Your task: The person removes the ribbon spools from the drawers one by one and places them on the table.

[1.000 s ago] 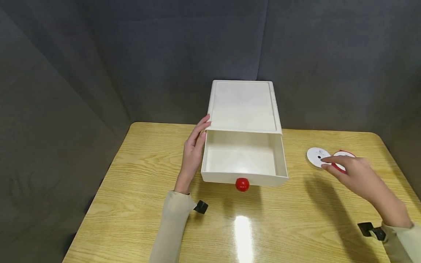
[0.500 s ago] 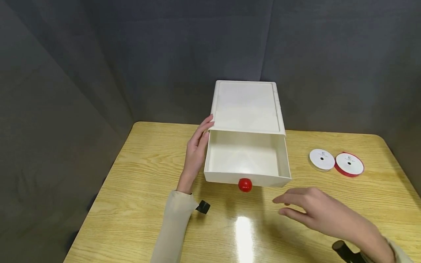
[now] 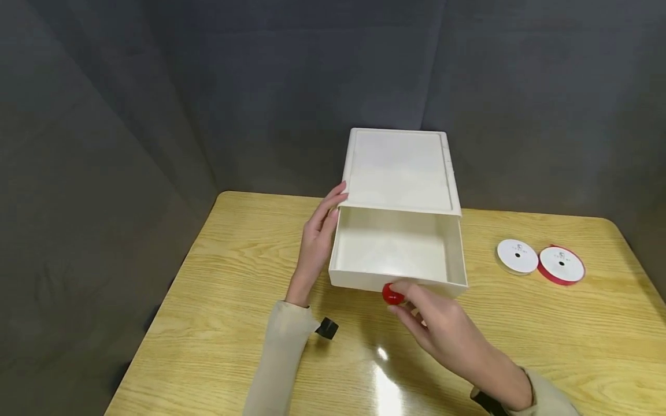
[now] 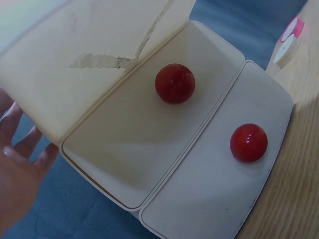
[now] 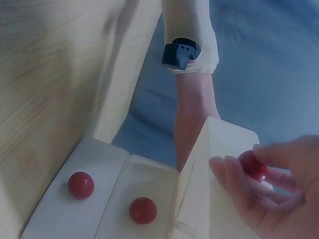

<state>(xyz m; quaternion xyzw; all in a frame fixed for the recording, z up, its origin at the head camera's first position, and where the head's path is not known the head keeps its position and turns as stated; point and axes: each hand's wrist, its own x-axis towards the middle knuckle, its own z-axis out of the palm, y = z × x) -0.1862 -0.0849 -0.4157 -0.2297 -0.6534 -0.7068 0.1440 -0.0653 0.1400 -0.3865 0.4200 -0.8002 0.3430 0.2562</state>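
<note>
A white plastic drawer unit [image 3: 400,167] stands on the table with its top drawer [image 3: 354,280] pulled out; no contents show inside the drawer. My left hand [image 3: 317,242] rests along the unit's left side, fingers extended against the edge. In the left wrist view, part of that hand [image 4: 17,169] appears beside the pulled-out drawer. With thumb and fingers, my right hand [image 3: 442,323] pinches the round red knob [image 3: 392,294] on the drawer's front. The right wrist view shows the fingers curled round this knob [image 5: 252,166].
Two lower drawers bear red knobs [image 4: 175,83] of the same kind. On the table's right side lie a white ribbon spool [image 3: 517,257] and a red ribbon spool [image 3: 562,265], side by side. A dark curtain [image 3: 286,86] hangs behind the wooden table [image 3: 229,277].
My right hand has left the ribbon spools, moved left across the table and taken hold of the red knob. The left hand keeps its place on the unit; the drawer stays pulled out.
</note>
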